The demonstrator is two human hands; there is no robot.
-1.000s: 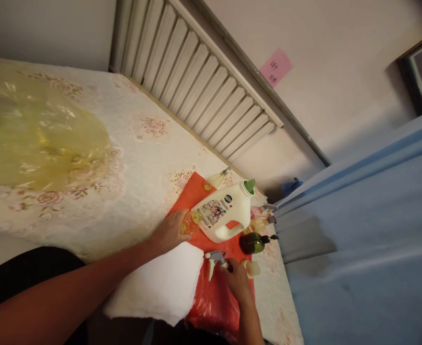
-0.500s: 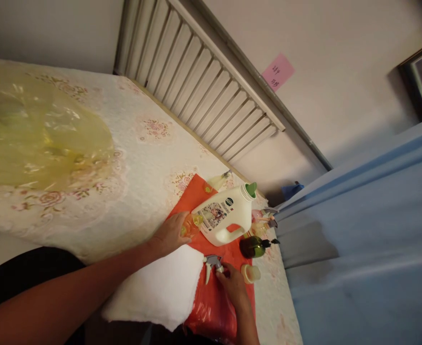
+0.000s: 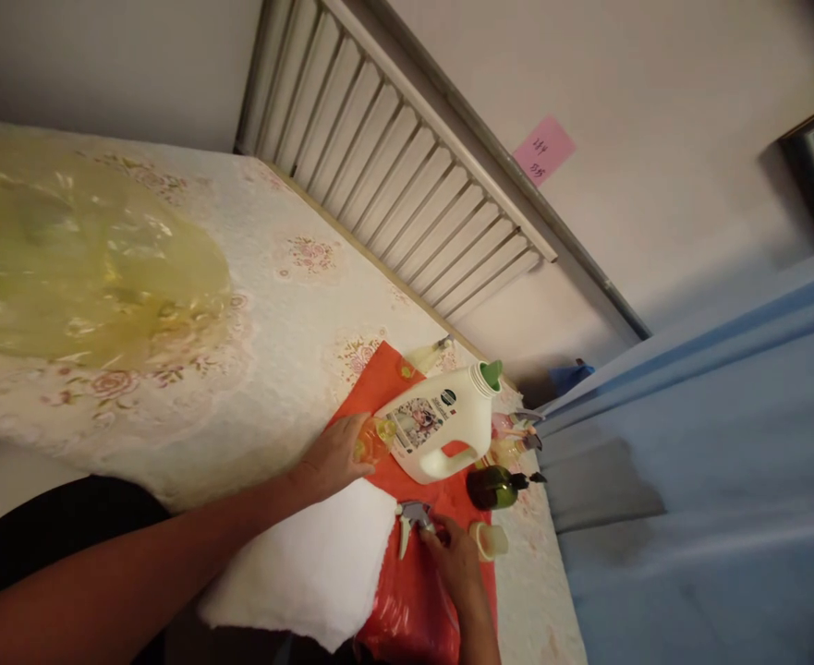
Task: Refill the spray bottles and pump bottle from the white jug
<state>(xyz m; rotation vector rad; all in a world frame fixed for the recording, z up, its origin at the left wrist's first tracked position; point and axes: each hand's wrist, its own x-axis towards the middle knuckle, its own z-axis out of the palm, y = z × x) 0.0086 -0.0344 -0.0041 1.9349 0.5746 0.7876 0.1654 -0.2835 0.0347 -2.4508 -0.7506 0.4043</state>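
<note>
My left hand (image 3: 337, 457) is wrapped round a clear orange bottle (image 3: 374, 441), part of which its fingers hide. In my right hand (image 3: 454, 550) is a grey-and-white spray trigger head (image 3: 417, 517), gripped at its collar. Just beyond the orange bottle lies a large cream detergent jug (image 3: 441, 425) with a green spout, no cap on it. A red-orange cloth (image 3: 365, 386) spreads under these things. Beside my right hand is a pale yellow cap or cup (image 3: 490, 541). A folded white towel (image 3: 309, 563) lies between my arms.
A dark green pump bottle (image 3: 491, 488) and several smaller bottles are right of the jug. A yellow plastic bag (image 3: 88, 259) covers the left of the flowered tablecloth (image 3: 288, 305). Behind stand a radiator (image 3: 393, 166) and a blue curtain (image 3: 711, 462).
The whole view has shifted slightly, so everything sits a little lower and further right. Both hands keep their holds on the bottle and the spray head.
</note>
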